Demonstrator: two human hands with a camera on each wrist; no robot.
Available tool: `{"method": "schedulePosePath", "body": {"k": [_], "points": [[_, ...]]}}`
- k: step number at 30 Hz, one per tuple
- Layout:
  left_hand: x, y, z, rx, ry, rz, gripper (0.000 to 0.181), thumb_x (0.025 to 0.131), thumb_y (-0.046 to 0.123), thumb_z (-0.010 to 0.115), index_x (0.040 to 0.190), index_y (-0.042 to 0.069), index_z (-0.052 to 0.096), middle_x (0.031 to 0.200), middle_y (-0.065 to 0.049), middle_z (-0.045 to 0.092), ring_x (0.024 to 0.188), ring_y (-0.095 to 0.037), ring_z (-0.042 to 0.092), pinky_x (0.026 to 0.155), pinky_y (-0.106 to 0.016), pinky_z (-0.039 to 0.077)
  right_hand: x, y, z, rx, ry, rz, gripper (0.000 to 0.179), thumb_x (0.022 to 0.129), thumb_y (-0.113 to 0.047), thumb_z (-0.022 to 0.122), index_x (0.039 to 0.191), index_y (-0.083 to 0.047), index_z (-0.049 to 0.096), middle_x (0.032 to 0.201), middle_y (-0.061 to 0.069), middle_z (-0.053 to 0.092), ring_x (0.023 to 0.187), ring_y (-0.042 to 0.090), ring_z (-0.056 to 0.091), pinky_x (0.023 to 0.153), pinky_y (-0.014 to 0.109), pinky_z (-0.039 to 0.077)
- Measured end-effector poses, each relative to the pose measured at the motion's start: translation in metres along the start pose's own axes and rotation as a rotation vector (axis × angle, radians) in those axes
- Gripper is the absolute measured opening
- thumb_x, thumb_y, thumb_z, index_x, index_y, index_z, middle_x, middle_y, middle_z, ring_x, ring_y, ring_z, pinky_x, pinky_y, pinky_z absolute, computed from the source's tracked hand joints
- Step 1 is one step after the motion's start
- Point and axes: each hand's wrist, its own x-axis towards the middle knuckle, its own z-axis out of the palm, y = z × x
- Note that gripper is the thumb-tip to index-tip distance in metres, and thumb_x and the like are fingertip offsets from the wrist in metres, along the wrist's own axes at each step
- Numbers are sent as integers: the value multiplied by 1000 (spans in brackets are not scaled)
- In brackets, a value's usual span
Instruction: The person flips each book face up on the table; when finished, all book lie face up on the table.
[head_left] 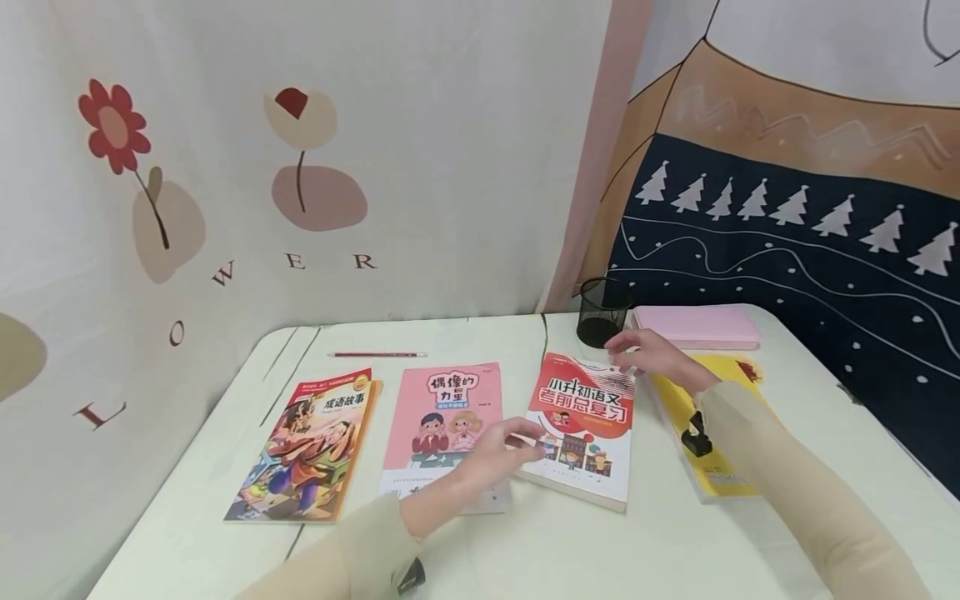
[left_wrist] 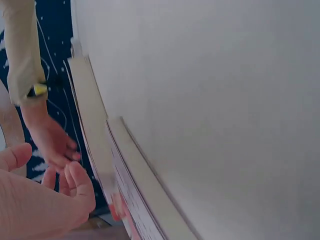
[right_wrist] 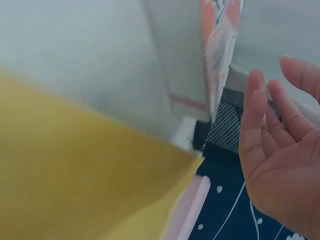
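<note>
A thick red and white book [head_left: 577, 429] with a cartoon cover lies on the table at a slight slant. Over its lower left side is my left hand [head_left: 491, 458], loosely bent and holding nothing; its wrist overlaps a pink book [head_left: 450, 408]. My right hand [head_left: 656, 360] hovers by the upper right corner of the red and white book. In the right wrist view, the right hand [right_wrist: 285, 155] has relaxed, spread fingers with nothing between them. Under the right forearm lies a yellow book [head_left: 723, 467], partly covered by the sleeve.
A colourful storybook [head_left: 307, 450] lies at the left, overlapping an orange-edged one beneath. Behind the books are a pencil [head_left: 378, 354], a black mesh pen holder [head_left: 603, 312] and a pink case [head_left: 697, 325]. Printed curtains [head_left: 450, 167] hang along the table's back edge.
</note>
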Motion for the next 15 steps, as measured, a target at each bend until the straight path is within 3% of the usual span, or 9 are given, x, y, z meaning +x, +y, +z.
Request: {"method": "schedulePosePath", "body": {"k": [4,10,15], "points": [[9,-6,-11,93,52,-16,34,79,17,66,111,10,57,102,-3,52,87,-18,49,68,-29,47,-9,10,-2,-20,17,56,41,84,-21,59,119,-1,50,114,15,50,86,26,52,73,32,48],[18,-12,-20,223,54,-25,47,76,18,69,118,7,52,103,-8,53,91,-22,49,71,-32,47,-20,21,-3,-10,10,129,47,81,-24,63,120,-2,48,116,15,48,83,24,54,73,30,47],[21,-13,-22,197,4,-38,53,75,14,69,122,2,48,106,-10,55,93,-22,54,70,-29,50,-25,29,-2,45,-35,124,52,79,-20,64,122,2,44,111,17,48,81,23,56,74,31,49]]}}
